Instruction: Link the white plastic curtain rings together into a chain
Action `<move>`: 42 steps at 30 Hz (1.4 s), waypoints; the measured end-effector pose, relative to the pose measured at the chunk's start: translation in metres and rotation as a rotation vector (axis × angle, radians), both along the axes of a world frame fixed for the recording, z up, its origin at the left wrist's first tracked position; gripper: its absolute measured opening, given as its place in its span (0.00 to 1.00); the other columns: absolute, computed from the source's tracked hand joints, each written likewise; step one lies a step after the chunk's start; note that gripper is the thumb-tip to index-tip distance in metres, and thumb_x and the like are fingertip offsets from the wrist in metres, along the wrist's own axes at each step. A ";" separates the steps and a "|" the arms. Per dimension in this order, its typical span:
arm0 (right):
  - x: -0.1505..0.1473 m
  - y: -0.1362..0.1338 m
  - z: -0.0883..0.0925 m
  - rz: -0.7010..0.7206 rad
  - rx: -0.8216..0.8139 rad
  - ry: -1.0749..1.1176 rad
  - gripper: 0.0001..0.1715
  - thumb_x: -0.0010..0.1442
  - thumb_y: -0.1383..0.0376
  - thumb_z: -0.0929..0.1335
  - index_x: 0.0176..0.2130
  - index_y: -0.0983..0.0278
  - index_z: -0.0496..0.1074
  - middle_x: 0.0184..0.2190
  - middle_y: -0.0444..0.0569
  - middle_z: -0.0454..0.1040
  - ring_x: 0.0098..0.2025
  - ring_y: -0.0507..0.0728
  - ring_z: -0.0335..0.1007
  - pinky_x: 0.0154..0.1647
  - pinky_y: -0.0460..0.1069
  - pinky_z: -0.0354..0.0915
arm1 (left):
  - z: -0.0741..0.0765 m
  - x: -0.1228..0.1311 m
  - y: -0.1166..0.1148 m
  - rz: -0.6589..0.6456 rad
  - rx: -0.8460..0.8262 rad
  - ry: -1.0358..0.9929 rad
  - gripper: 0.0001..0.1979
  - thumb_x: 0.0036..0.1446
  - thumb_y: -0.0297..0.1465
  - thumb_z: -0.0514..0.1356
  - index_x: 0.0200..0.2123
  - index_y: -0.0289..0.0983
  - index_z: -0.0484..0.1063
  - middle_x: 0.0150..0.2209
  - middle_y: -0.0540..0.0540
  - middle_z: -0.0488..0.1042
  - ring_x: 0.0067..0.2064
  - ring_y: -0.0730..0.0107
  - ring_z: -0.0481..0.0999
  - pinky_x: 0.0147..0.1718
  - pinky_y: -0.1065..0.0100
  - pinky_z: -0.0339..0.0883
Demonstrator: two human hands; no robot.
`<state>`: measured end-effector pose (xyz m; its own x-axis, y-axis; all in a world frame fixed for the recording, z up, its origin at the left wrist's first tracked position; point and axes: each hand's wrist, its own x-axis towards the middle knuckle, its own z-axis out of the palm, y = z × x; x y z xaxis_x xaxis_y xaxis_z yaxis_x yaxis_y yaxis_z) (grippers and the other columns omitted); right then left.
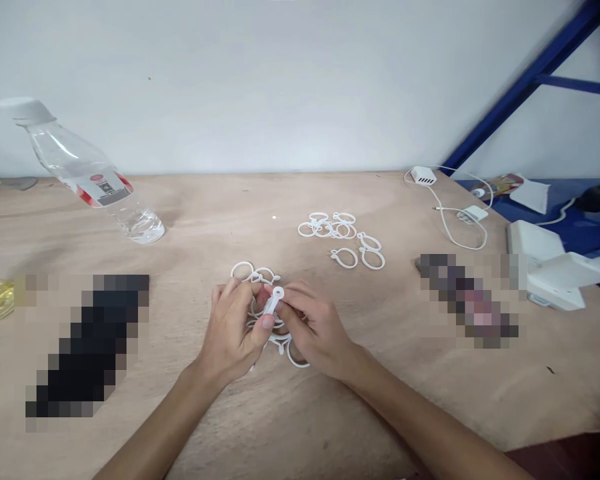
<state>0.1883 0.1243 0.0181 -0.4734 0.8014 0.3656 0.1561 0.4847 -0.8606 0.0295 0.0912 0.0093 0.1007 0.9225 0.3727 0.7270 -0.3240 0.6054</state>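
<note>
Both of my hands meet at the middle of a wooden table (pixel 240 413). My left hand (pixel 233 337) and my right hand (pixel 313 327) are closed in a pinch on one white plastic ring clip (pixel 274 301), held between their fingertips. Under and just behind the hands lies a cluster of linked white ring clips (pixel 257 275). A second loose pile of the same white ring clips (pixel 340 233) lies farther back and to the right, apart from both hands.
A clear plastic water bottle (pixel 87 177) with a red label stands tilted at the back left. A white charger with its cable (pixel 447 210) and white boxes (pixel 550 267) lie at the right, under a blue metal frame (pixel 525 80). Blurred patches sit at left and right.
</note>
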 end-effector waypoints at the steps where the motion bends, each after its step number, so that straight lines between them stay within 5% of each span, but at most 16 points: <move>1: 0.000 -0.001 -0.001 -0.002 0.020 0.005 0.14 0.66 0.66 0.61 0.45 0.61 0.75 0.36 0.50 0.73 0.42 0.56 0.68 0.46 0.52 0.65 | 0.000 0.000 0.000 -0.008 0.000 0.015 0.31 0.62 0.55 0.35 0.33 0.39 0.66 0.30 0.46 0.72 0.35 0.61 0.66 0.39 0.58 0.56; 9: -0.001 -0.003 -0.002 -0.027 0.008 -0.003 0.18 0.66 0.67 0.61 0.51 0.60 0.73 0.37 0.50 0.72 0.44 0.55 0.68 0.46 0.52 0.66 | 0.004 0.001 0.002 -0.058 0.007 -0.046 0.32 0.62 0.55 0.35 0.24 0.38 0.62 0.23 0.49 0.66 0.29 0.65 0.63 0.33 0.62 0.57; 14: -0.002 -0.002 0.004 -0.086 -0.177 0.124 0.14 0.65 0.64 0.62 0.44 0.60 0.76 0.40 0.49 0.76 0.44 0.55 0.71 0.47 0.52 0.66 | 0.005 0.001 0.003 -0.093 -0.051 -0.052 0.33 0.61 0.56 0.33 0.24 0.39 0.62 0.24 0.48 0.67 0.30 0.64 0.64 0.35 0.61 0.58; 19: -0.003 -0.003 0.007 -0.065 -0.326 0.176 0.15 0.63 0.58 0.64 0.33 0.63 0.76 0.31 0.47 0.75 0.36 0.54 0.70 0.38 0.49 0.65 | 0.003 0.001 0.003 -0.121 -0.059 -0.045 0.33 0.62 0.55 0.34 0.24 0.38 0.63 0.25 0.47 0.69 0.31 0.63 0.64 0.35 0.61 0.58; 31: 0.008 0.008 0.020 0.037 -0.456 0.139 0.16 0.60 0.57 0.66 0.27 0.64 0.74 0.25 0.44 0.72 0.30 0.52 0.68 0.32 0.47 0.64 | 0.003 0.001 0.002 -0.158 -0.033 -0.017 0.30 0.63 0.54 0.35 0.23 0.39 0.60 0.22 0.49 0.64 0.29 0.65 0.61 0.34 0.61 0.56; 33: 0.019 0.018 0.019 -0.094 -0.360 0.065 0.18 0.62 0.55 0.64 0.31 0.64 0.76 0.27 0.45 0.75 0.32 0.54 0.70 0.34 0.49 0.65 | 0.003 0.001 0.002 -0.134 -0.034 -0.016 0.31 0.62 0.54 0.35 0.22 0.39 0.58 0.21 0.50 0.63 0.29 0.65 0.61 0.33 0.62 0.56; 37: 0.050 0.048 0.006 -0.592 0.060 -0.286 0.13 0.61 0.61 0.65 0.39 0.64 0.77 0.36 0.51 0.76 0.40 0.59 0.69 0.44 0.55 0.64 | 0.001 0.001 0.003 -0.091 -0.016 0.013 0.31 0.62 0.55 0.34 0.21 0.39 0.56 0.21 0.50 0.63 0.28 0.66 0.61 0.33 0.62 0.56; 42: 0.071 0.068 -0.016 -0.690 0.222 -0.785 0.21 0.58 0.62 0.67 0.51 0.63 0.73 0.43 0.59 0.69 0.48 0.67 0.62 0.49 0.62 0.62 | 0.001 0.001 0.003 -0.063 0.025 0.047 0.29 0.64 0.52 0.37 0.25 0.39 0.62 0.22 0.50 0.64 0.29 0.65 0.62 0.33 0.62 0.55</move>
<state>0.2597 0.1926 0.0025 -0.1094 0.9389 0.3262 0.9288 0.2134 -0.3030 0.0302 0.0941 0.0100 0.1758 0.9044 0.3888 0.7323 -0.3841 0.5623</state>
